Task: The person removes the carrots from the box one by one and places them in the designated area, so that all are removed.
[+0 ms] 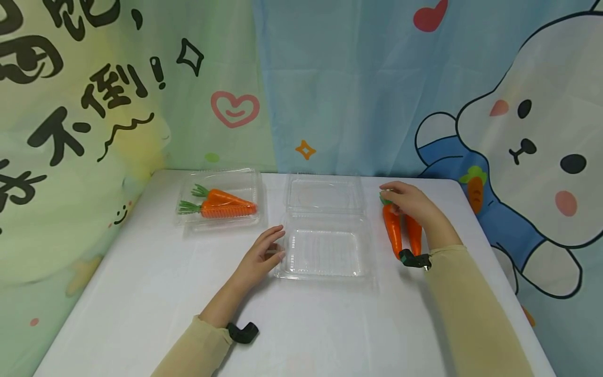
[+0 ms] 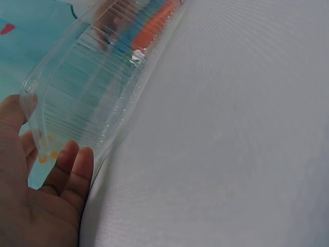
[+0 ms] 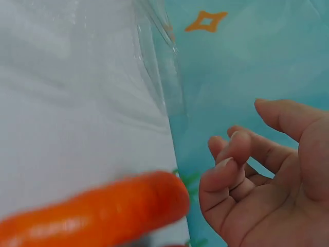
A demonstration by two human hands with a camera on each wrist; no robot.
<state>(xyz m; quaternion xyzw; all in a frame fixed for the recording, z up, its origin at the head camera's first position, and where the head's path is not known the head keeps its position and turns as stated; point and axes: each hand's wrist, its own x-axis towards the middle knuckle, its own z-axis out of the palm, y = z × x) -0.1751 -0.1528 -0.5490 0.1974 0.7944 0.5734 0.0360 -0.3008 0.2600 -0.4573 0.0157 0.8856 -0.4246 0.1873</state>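
An opened clear plastic clamshell box (image 1: 325, 273) lies mid-table, its lid (image 1: 325, 195) folded back toward the backdrop. My left hand (image 1: 258, 262) is at the box's left edge, fingers loosely spread; in the left wrist view, the fingertips (image 2: 85, 159) overlap the ridged wall. To the right lie two carrots side by side, a left carrot (image 1: 392, 230) and a right carrot (image 1: 414, 235), green tops away from me. Over their leafy ends hovers my right hand (image 1: 414, 204). In the right wrist view its fingers (image 3: 216, 180) bend loosely, with nothing between them and the thumb.
Another clear plastic box (image 1: 259, 191) stands at the back left of the white table (image 1: 141, 303), with two carrots (image 1: 228, 209) inside. A printed cloth backdrop (image 1: 320, 94) hangs along the table's rear edge. A black strap piece (image 1: 414, 259) sits at the right wrist.
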